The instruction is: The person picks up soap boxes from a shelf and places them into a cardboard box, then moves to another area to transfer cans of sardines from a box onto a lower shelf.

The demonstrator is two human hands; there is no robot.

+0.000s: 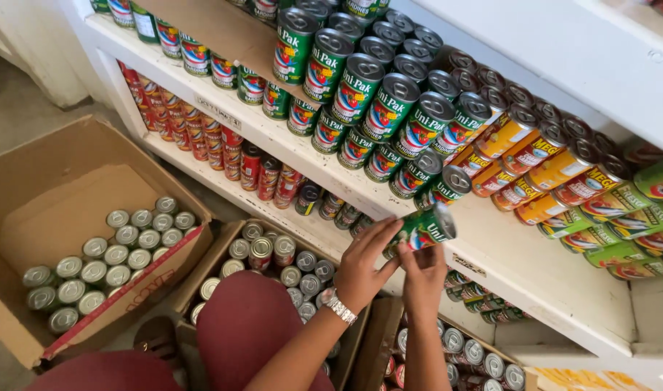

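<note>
Both hands gripped one green-labelled cylindrical tin can (421, 229), which lay tilted on its side with its silver pull-tab lid turned up and to the right. Left hand (362, 268), a silver metal wristwatch (339, 305) on its wrist, wrapped its fingers over the can's lower end, while the right hand (423, 274) pinched it from beneath. That can hovered just in front of the white wooden shelf (505, 253), close below the stacked rows of matching green cans (378, 101). Orange-labelled cans (534, 156) were piled further right on the same shelf, and red-labelled cans (201, 134) filled the shelf underneath. On the floor, an open brown cardboard box (49, 210) held upright silver-topped cans (121, 257), well apart from the hands.
</note>
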